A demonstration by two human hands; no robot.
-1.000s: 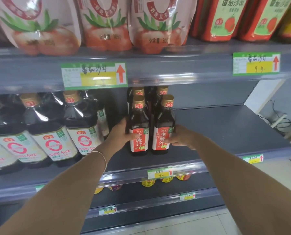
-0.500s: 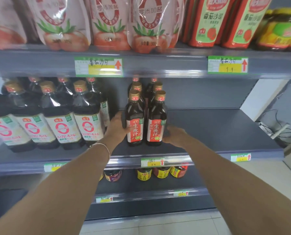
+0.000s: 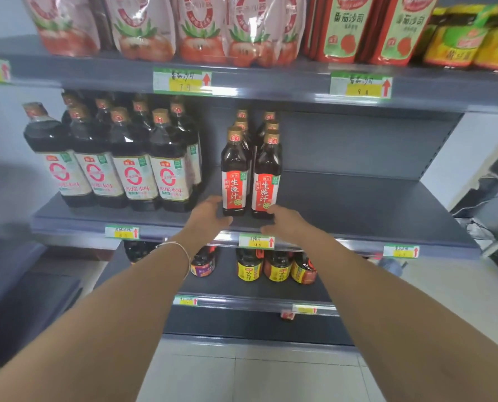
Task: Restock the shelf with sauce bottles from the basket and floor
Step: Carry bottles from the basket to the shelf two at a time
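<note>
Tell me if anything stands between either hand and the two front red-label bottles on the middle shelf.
Nothing visible does. The left hand is right at the base of the left red-label bottle, the right hand at the right red-label bottle.

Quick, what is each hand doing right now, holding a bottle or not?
Left hand: open, fingers loose against the base of the left red-label bottle.
Right hand: open, loosely curled by the right red-label bottle, holding nothing.
</note>
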